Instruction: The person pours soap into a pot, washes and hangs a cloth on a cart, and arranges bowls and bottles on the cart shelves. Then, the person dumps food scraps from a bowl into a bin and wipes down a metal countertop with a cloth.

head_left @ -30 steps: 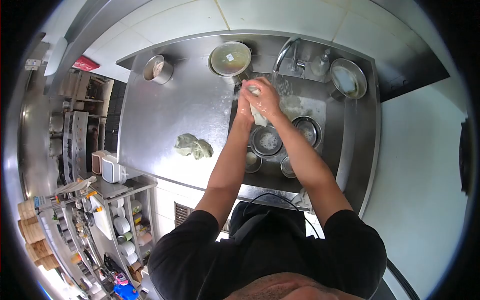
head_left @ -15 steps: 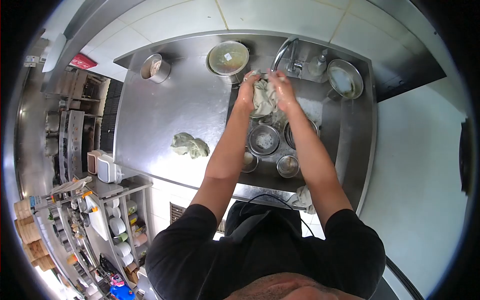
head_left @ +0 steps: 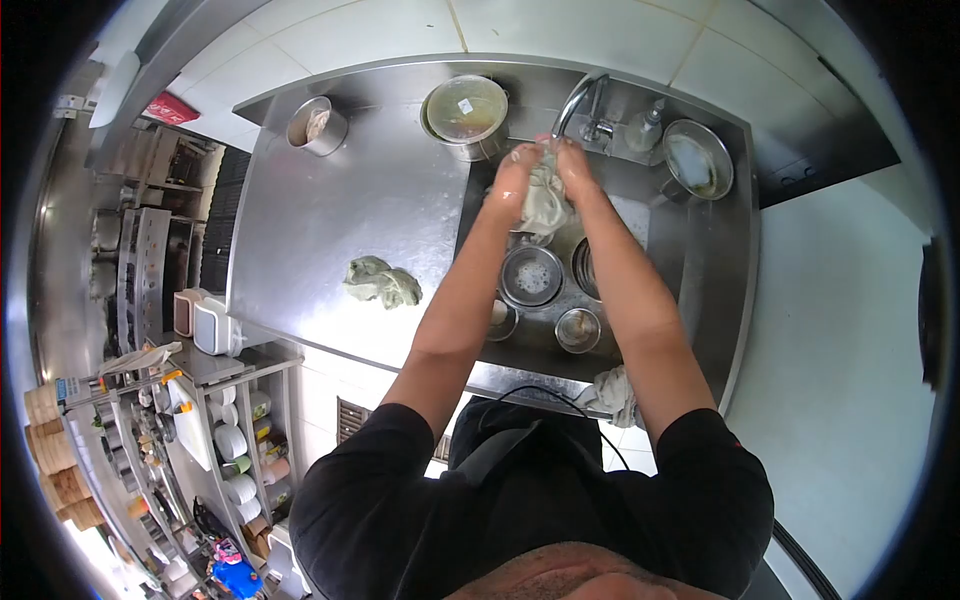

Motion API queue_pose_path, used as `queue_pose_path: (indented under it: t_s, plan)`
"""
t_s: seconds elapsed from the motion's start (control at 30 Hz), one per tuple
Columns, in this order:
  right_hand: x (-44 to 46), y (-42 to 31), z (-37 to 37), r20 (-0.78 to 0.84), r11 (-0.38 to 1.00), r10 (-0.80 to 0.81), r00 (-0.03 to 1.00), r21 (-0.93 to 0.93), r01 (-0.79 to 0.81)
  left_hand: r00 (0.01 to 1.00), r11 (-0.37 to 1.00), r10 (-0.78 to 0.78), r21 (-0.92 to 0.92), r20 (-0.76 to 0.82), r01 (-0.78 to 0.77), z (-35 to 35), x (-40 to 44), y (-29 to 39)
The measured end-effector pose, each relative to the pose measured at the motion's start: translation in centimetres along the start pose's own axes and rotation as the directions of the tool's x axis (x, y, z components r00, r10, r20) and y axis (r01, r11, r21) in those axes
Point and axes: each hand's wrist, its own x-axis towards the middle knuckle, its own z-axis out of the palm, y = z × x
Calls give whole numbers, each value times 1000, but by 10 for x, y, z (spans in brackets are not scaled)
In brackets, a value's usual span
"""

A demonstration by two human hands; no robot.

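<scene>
A wet pale cloth (head_left: 546, 203) hangs over the sink between my two hands, just under the faucet (head_left: 572, 100). My left hand (head_left: 515, 178) is closed on the cloth's left side. On the right side, my right hand (head_left: 572, 165) grips it too. Below the cloth, a metal bowl (head_left: 532, 276) with foamy water stands in the sink, and a smaller bowl (head_left: 578, 330) sits nearer to me. A second crumpled cloth (head_left: 382, 283) lies on the steel counter to the left.
A pot with a lid (head_left: 467, 110) stands at the back, left of the faucet. Right of the faucet are a soap bottle (head_left: 645, 128) and a metal pan (head_left: 697, 160). A steel container (head_left: 318, 127) is at the back left. Another cloth (head_left: 612, 392) hangs at the front edge.
The cloth was bunched between my pressed hands; it now hangs opened out between them. Both hands have moved slightly up toward the faucet in the last half second.
</scene>
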Motion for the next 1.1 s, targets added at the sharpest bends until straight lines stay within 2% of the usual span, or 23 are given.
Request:
queue_pose_path:
  t_s: [0.03, 0.07, 0.17, 0.23, 0.3, 0.37, 0.4, 0.43, 0.5, 0.57, 0.63, 0.67, 0.7, 0.77, 0.83, 0.87, 0.93, 0.97, 1.0, 1.03, 1.07, 1.1]
  plan:
    - [-12, -14, 0, 80, 998, 4, 997, 68, -9, 998, 990, 10, -142, 62, -1, -5, 6, 1]
    - [-16, -20, 4, 89, 971, 158, 983, 169, -171, 987, 969, -28, -237, 157, 65, -12, 8, 8]
    - [-38, -36, 5, 416, 761, 350, 839, 396, -514, 995, 938, 44, -345, 88, -11, -14, 11, 12]
    - [-51, -36, 16, 163, 921, 211, 964, 295, -252, 991, 966, 131, -222, -27, -134, -10, 12, 14]
    - [-48, -16, 19, -124, 980, 37, 992, 197, -11, 959, 970, 240, -7, -152, -244, -7, 16, 8]
    - [-11, 29, 23, -434, 969, -146, 889, 117, 216, 991, 934, 106, -334, -77, -125, 2, 2, 6]
    - [-13, 17, 24, -457, 888, -133, 879, 339, 310, 999, 873, 45, -485, -21, -49, 10, -11, -2]
    - [-17, 6, 26, -522, 872, -50, 851, 393, 292, 999, 783, -8, -622, 41, 32, 15, -25, -10]
    - [-20, -9, 32, -627, 824, 117, 770, 495, 278, 997, 758, -16, -650, 69, 58, 22, -53, -30]
    - [-24, 2, 25, -590, 876, -97, 802, 331, 350, 996, 773, -59, -629, 64, 86, 17, -56, -51]
    - [-33, 6, 11, -409, 897, -169, 897, 314, 312, 993, 823, -116, -559, 10, 102, -3, -44, -81]
    - [-43, -1, 0, -252, 902, -137, 958, 367, 226, 980, 839, -186, -532, -74, 119, -14, -40, -76]
    - [-57, -11, -7, -86, 906, -103, 991, 403, 129, 982, 811, -165, -580, -91, 83, -25, -35, -68]
    - [-82, -40, -10, -33, 883, -62, 998, 464, 70, 992, 808, -124, -582, -28, 85, -58, -21, -61]
    - [-91, -50, -19, 25, 869, -27, 999, 495, 11, 993, 732, -61, -672, 104, 115, -66, -20, -59]
    - [-94, -54, -22, 56, 889, -13, 998, 457, -14, 986, 703, -38, -697, 160, 140, -61, -27, -54]
    - [-85, -39, -23, 91, 967, -72, 993, 251, 47, 968, 660, -24, -723, 250, 203, -34, -40, -33]
    - [-75, -23, -24, 110, 987, -98, 989, 141, 82, 970, 714, -73, -667, 230, 212, -27, -32, -40]
    - [-49, 22, -20, 2, 956, -269, 963, -121, 267, 972, 762, -114, -610, 207, 219, -20, -15, -48]
    - [-53, 16, -14, -18, 909, -345, 938, -254, 330, 972, 804, -154, -549, 176, 226, -15, 3, -60]
    - [-65, 3, -2, -27, 844, -419, 907, -380, 379, 994, 849, -100, -525, -43, 63, -11, 20, -78]
    - [-76, -10, 11, -24, 760, -492, 870, -499, 416, 995, 878, -51, -478, -82, 5, -7, 22, -80]
